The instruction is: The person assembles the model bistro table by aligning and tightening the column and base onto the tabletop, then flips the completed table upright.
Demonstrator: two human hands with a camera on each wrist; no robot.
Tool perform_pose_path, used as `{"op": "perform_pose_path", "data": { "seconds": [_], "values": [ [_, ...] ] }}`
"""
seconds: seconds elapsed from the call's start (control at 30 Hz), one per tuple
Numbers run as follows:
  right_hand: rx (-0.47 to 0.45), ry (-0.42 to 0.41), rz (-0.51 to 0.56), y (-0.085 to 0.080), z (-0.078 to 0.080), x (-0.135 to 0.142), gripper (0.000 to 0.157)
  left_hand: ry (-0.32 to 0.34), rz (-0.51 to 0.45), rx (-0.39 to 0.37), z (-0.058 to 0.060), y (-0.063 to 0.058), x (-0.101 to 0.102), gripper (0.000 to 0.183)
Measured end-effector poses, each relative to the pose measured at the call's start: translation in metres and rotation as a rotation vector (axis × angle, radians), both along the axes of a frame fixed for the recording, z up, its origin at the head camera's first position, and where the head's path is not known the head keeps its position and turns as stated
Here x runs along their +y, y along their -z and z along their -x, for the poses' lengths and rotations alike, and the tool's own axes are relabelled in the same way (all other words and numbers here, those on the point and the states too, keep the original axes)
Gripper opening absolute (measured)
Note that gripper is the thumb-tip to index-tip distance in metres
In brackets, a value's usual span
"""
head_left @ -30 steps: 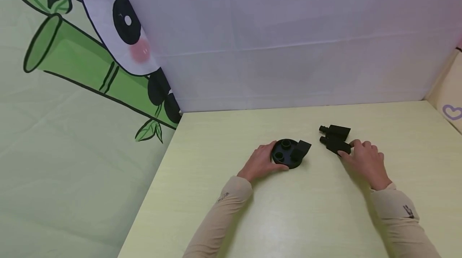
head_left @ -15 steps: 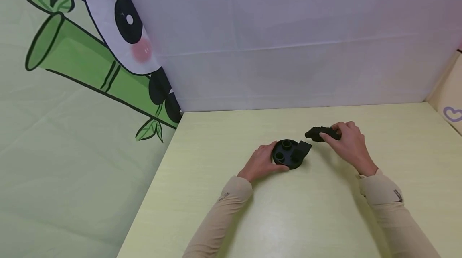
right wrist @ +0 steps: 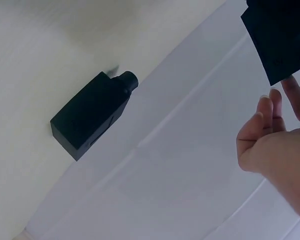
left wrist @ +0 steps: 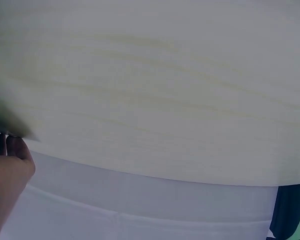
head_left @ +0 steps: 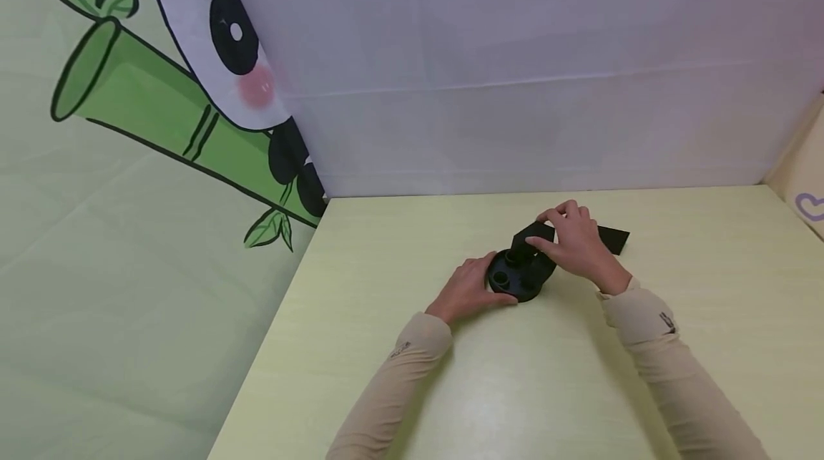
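My left hand (head_left: 465, 290) holds a round black base (head_left: 517, 294) at its left rim, thumb in front and fingers behind. Ring-shaped sockets rise from the base, and a black angular block (head_left: 541, 271) is fixed at its right side. Between thumb and fingers my right hand (head_left: 578, 244) pinches a second black block (head_left: 531, 234), tilted, with its lower end at the back socket; whether it sits inside is unclear. A third block (right wrist: 90, 115), with a short round neck, lies on the table behind the right hand. Only part of the left hand (left wrist: 10, 175) shows in the left wrist view.
The pale wood-grain table (head_left: 360, 345) ends at a white cloth backdrop (head_left: 547, 124). To the left hangs a green cloth (head_left: 116, 288) printed with bamboo. A cream panel with a purple heart (head_left: 810, 207) stands at the right edge.
My right hand has picked up the nearer of two loose blocks and carried it left to above the base. The left hand keeps its hold on the base.
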State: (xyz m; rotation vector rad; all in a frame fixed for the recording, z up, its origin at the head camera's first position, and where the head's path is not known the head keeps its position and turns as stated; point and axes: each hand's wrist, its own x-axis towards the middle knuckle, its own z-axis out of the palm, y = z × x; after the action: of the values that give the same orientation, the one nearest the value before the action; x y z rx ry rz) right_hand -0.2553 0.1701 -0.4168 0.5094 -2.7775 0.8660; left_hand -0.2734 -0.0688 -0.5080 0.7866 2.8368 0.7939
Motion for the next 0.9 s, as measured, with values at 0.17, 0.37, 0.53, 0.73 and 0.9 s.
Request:
{"op": "perform_pose_path", "data": {
  "seconds": [0.17,0.37,0.53,0.73,0.9],
  "values": [
    [0.002,0.014,-0.067,0.005,0.003,-0.010,0.040,0.005,0.004,-0.003,-0.001,0.000,0.000,0.091],
    [0.025,0.026,-0.089,0.009,0.005,-0.023,0.041,0.014,-0.002,0.010,-0.001,-0.002,0.000,0.088],
    [0.047,0.043,-0.109,0.011,0.009,-0.033,0.043,0.033,-0.020,0.033,0.000,-0.001,-0.001,0.086],
    [0.051,0.053,-0.130,0.014,0.009,-0.037,0.044,0.045,-0.038,0.041,0.001,0.001,-0.001,0.084],
    [0.020,0.065,-0.131,0.012,0.005,-0.034,0.051,0.034,-0.027,0.041,0.000,0.001,0.000,0.087]
  ]
}}
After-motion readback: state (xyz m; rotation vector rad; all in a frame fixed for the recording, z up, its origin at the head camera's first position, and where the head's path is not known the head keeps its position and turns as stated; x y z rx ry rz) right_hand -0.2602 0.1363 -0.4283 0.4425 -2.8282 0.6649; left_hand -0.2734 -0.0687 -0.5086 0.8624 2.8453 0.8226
